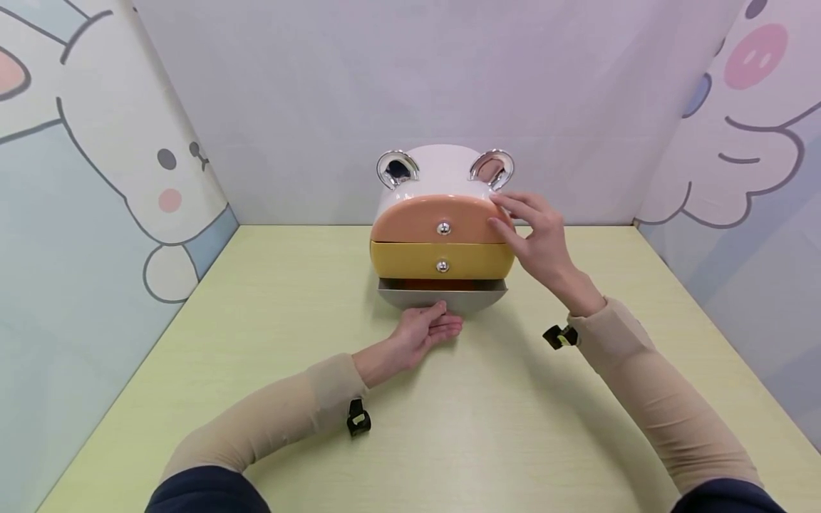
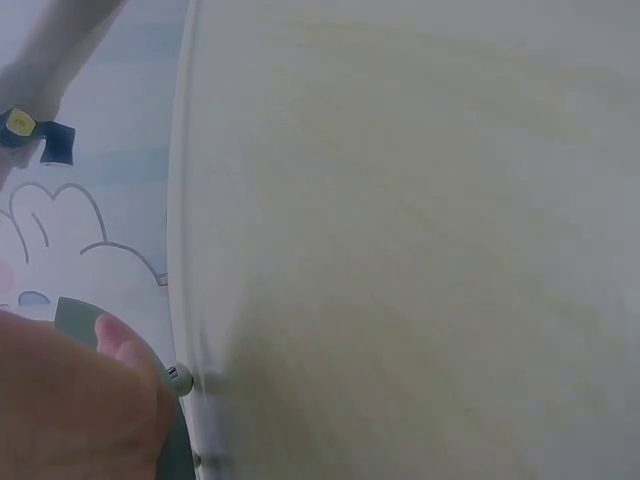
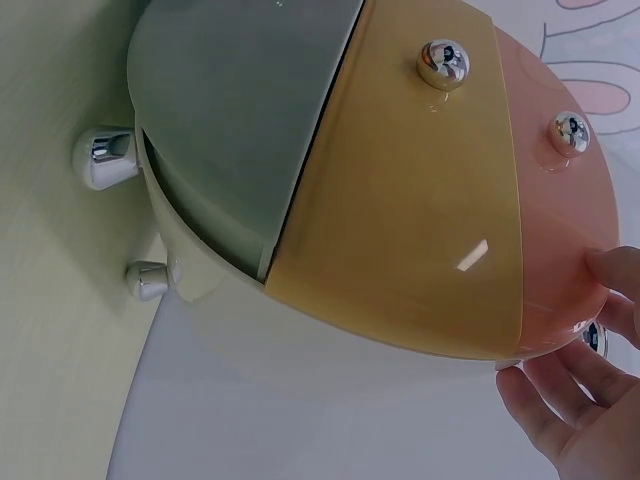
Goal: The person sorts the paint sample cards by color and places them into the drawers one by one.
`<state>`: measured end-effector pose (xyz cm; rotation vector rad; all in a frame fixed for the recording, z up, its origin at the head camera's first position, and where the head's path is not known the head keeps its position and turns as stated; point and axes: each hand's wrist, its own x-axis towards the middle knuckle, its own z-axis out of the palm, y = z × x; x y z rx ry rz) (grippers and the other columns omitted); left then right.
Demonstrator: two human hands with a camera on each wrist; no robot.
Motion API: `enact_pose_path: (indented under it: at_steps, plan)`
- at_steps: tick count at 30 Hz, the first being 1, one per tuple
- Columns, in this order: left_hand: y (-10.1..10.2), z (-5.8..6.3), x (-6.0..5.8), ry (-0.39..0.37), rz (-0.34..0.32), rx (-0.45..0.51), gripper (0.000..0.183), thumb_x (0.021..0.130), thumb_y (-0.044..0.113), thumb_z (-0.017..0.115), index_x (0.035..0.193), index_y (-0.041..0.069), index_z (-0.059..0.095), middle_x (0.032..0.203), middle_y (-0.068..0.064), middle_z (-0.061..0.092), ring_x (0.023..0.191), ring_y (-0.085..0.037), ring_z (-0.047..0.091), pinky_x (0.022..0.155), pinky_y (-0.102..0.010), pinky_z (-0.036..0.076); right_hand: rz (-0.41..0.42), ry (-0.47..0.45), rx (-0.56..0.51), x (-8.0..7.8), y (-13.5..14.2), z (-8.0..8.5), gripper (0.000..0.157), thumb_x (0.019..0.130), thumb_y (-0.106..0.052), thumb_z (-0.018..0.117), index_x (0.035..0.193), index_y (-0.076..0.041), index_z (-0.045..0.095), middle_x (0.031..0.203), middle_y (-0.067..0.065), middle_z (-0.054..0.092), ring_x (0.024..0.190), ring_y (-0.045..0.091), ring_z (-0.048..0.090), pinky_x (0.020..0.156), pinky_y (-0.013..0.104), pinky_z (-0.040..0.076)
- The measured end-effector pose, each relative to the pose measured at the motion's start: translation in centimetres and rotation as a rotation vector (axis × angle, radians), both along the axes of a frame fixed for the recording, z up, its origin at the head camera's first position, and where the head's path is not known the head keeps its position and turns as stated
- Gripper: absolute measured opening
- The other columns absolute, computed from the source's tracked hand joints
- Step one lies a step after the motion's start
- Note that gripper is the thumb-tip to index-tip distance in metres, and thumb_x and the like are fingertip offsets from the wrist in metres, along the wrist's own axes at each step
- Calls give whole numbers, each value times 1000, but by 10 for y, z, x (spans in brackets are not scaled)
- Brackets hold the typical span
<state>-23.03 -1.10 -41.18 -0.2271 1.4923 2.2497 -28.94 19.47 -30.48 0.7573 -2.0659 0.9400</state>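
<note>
A small desktop drawer box (image 1: 442, 167) with a white rounded shell and two silver ears stands on the table. Its orange drawer (image 1: 410, 222) and yellow drawer (image 1: 404, 262) are closed, each with a round silver knob. The grey-green bottom drawer (image 1: 477, 301) sticks out a little, a dark gap above its front. Against that front lies my left hand (image 1: 420, 335), palm up, thumb raised and fingers extended; the bottom knob is not visible. My right hand (image 1: 541, 239) holds the box's upper right edge, thumb on the orange front and fingers around the side (image 3: 585, 400).
The light wooden table (image 1: 295, 285) reaches to a pale back wall (image 1: 308, 107). Side panels printed with cartoon animals flank it. Silver feet (image 3: 108, 158) show beneath the box in the right wrist view. A black wrist camera (image 1: 358, 418) sits by the left sleeve.
</note>
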Motion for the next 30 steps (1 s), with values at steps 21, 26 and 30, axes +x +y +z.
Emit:
enact_pose_path:
  at_steps: [21,26,30]
  plan:
    - [5,0,-11,44,30,-31,34,101,19,48,119,-10,55,110,-26,68,83,-18,71,90,-34,56,-3,5,-6,-1,0,0,35,82,-7,75,117,-6,70,112,16,68,102,28,61,82,22,50]
    - [6,-1,-17,37,46,-31,35,101,19,49,119,-11,55,102,-22,71,82,-18,71,87,-33,57,-19,2,2,-1,1,0,35,82,-7,76,117,-7,70,112,15,68,101,28,60,81,21,48]
    - [6,-1,-21,24,55,-37,35,101,19,49,119,-11,56,103,-22,71,84,-20,71,87,-33,57,-18,0,5,0,1,-1,36,82,-7,75,117,-7,70,112,15,68,100,28,60,82,19,44]
